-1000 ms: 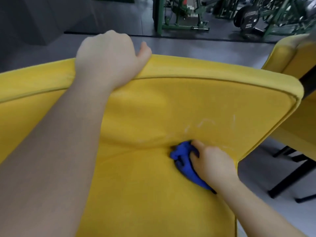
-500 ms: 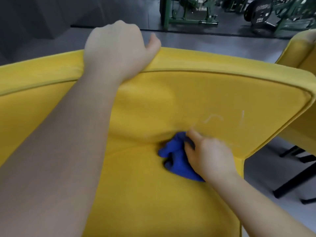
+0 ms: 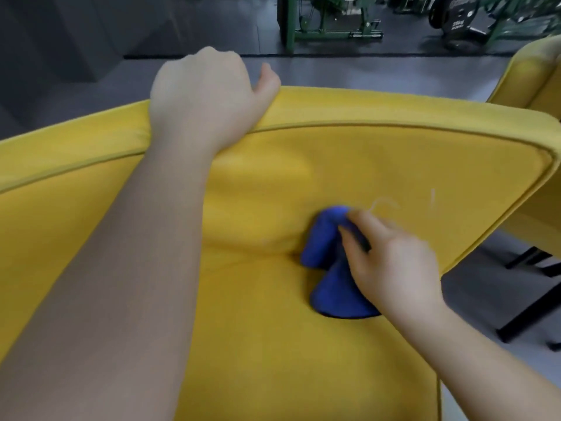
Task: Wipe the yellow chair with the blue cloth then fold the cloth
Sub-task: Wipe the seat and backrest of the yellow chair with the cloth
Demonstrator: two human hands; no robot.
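The yellow chair (image 3: 349, 165) fills most of the view, its padded backrest facing me above the seat. My left hand (image 3: 206, 95) grips the top edge of the backrest, fingers curled over the far side. My right hand (image 3: 391, 262) holds the bunched blue cloth (image 3: 331, 268) and presses it against the lower backrest, just above the crease where backrest meets seat. The fingers are blurred with motion. Pale scuff marks (image 3: 385, 205) show on the fabric just right of the cloth.
A second yellow chair (image 3: 534, 80) stands close at the right, its black legs (image 3: 543, 299) on the grey floor. Green metal equipment (image 3: 331, 22) and a wheeled machine (image 3: 458, 19) stand at the back.
My right hand has slid the cloth up and to the left, from the seat crease onto the lower backrest. My left hand stays gripped on the top edge.
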